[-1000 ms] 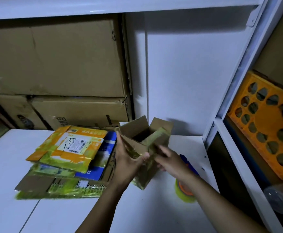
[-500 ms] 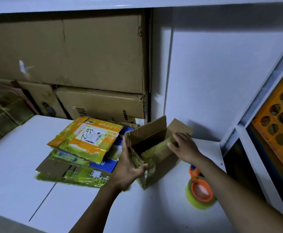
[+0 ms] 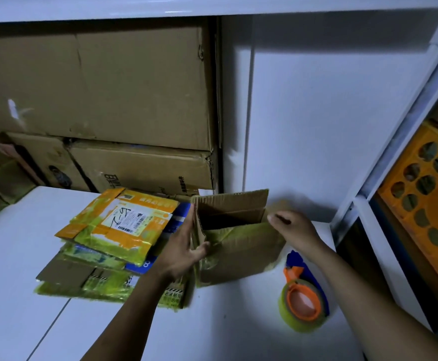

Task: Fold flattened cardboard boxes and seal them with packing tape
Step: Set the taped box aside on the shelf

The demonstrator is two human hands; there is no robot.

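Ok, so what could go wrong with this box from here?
The left hand and right hand both hold the box, while the tape dispenser lies apart; letting go to fetch it may let the walls collapse. The box's creased front, under old tape, might buckle. The left hand could nudge the stack of flattened boxes beside it.

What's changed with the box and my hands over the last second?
The cardboard box came down from a tilted hold onto the table. The right hand moved from its near flap to its right edge. The left hand stays on its left side; tape roll and flattened stack unmoved.
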